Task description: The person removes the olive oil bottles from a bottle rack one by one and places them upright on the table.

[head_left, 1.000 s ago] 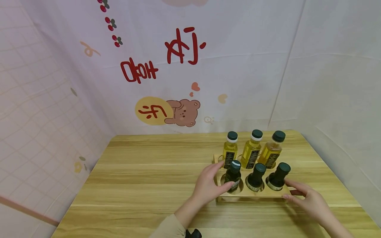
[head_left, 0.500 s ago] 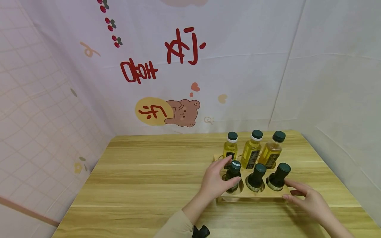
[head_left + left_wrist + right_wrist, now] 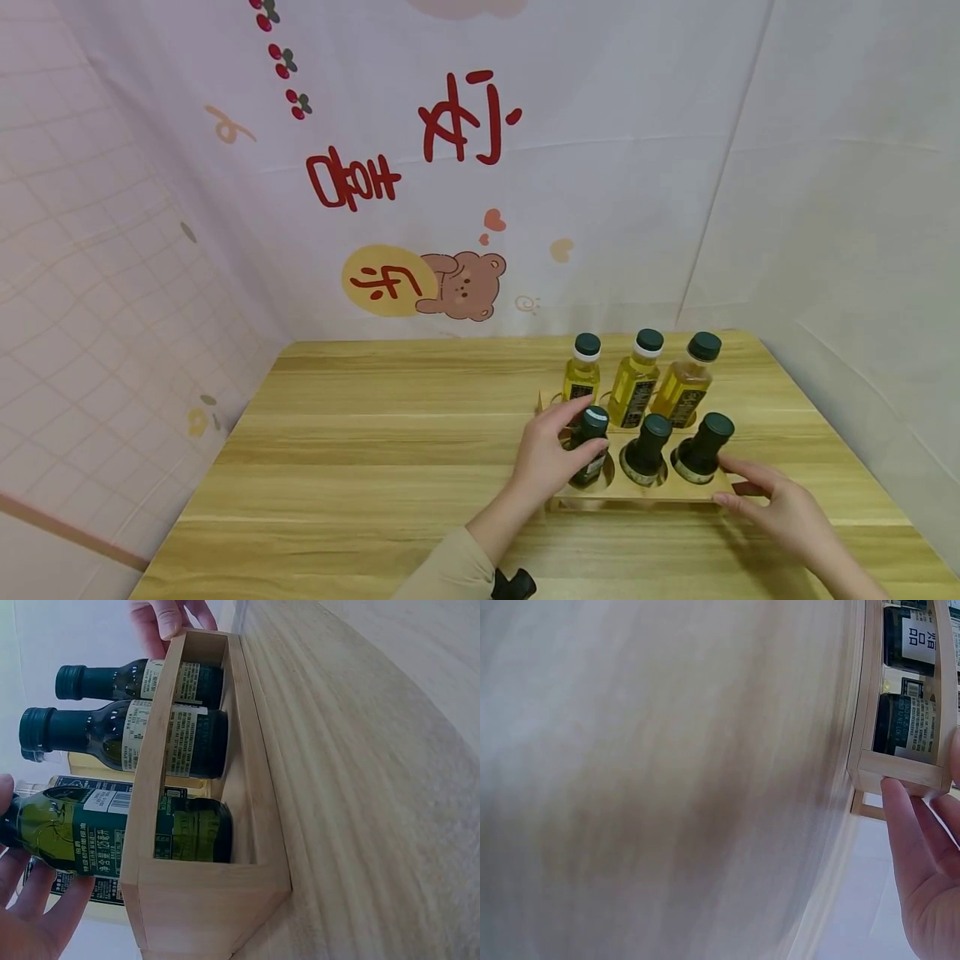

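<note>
Altogether six bottles (image 3: 636,417) — one rack (image 3: 637,490).

A dark green glass bottle (image 3: 588,450) with a dark cap and a printed label stands slightly tilted in the near-left hole of a pale wooden rack (image 3: 637,493), gripped by a left hand (image 3: 551,458), on the table's right side.

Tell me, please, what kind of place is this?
Probably a small staged recording corner, not a real kitchen. A wooden table stands against hung cloth backdrops printed with a cartoon bear, and holds only a wooden rack of oil bottles.
</note>
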A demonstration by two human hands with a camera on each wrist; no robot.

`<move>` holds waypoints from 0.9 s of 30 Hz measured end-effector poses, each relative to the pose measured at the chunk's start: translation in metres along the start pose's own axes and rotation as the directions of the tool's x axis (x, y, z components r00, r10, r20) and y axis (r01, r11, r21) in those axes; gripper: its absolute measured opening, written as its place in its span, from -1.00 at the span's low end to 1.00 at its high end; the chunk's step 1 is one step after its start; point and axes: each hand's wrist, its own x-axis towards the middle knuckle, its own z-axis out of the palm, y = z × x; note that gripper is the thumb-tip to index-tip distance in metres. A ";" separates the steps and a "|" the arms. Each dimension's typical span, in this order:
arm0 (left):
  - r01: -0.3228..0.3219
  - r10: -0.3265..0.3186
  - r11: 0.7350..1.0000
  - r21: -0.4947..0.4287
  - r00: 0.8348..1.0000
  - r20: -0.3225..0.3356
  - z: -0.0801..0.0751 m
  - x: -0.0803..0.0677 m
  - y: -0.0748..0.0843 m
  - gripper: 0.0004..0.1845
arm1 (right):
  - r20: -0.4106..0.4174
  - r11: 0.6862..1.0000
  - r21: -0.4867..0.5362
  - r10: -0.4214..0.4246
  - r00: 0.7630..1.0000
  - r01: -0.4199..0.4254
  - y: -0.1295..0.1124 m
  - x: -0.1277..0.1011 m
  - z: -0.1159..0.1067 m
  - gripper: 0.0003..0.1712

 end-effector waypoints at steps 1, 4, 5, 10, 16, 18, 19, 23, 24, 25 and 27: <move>0.007 -0.007 1.000 -0.009 1.000 -0.005 0.000 0.000 0.000 -0.44 | 0.003 1.000 0.000 0.003 1.000 -0.003 0.000 0.000 0.000 -0.33; 0.032 -0.033 0.999 -0.034 0.999 -0.018 0.001 0.001 0.001 -0.47 | 0.009 1.000 -0.001 0.010 1.000 -0.010 -0.001 0.001 -0.001 -0.33; 0.039 -0.040 0.998 -0.041 0.999 -0.022 0.001 0.002 0.001 -0.48 | 0.012 1.000 0.001 0.010 1.000 -0.010 -0.001 0.001 -0.001 -0.33; 0.046 -0.048 0.997 -0.062 0.998 -0.036 0.002 0.003 0.002 -0.54 | 0.017 1.000 -0.001 0.006 1.000 -0.006 0.000 0.001 0.000 -0.32; 0.061 -0.065 0.989 -0.133 0.997 -0.032 0.002 0.001 0.006 -0.57 | 0.026 1.000 -0.007 0.003 1.000 -0.002 0.002 0.002 0.000 -0.31; 0.051 -0.056 0.988 -0.147 0.998 -0.033 0.000 0.001 0.009 -0.57 | 0.033 1.000 -0.009 0.007 0.999 -0.007 0.002 0.002 0.000 -0.30; 0.039 -0.044 0.988 -0.148 0.998 -0.036 0.000 0.002 0.010 -0.57 | 0.041 1.000 -0.009 0.009 0.999 -0.009 0.002 0.002 0.000 -0.29; -0.023 0.015 0.987 -0.161 0.999 -0.052 -0.008 0.005 0.020 -0.57 | 0.049 1.000 -0.012 0.014 0.999 -0.013 0.002 0.002 -0.001 -0.29; -0.034 0.025 0.984 -0.176 0.998 -0.055 -0.011 0.006 0.023 -0.57 | 0.050 1.000 -0.011 0.012 0.999 -0.012 0.002 0.002 -0.001 -0.29; -0.043 0.032 0.982 -0.186 0.998 -0.058 -0.014 0.007 0.026 -0.57 | 0.050 1.000 -0.013 0.010 0.999 -0.010 0.002 0.002 -0.001 -0.30; -0.052 0.039 0.975 -0.218 0.997 -0.063 -0.021 0.009 0.033 -0.57 | 0.050 1.000 -0.014 0.007 0.999 -0.006 0.002 0.002 -0.001 -0.30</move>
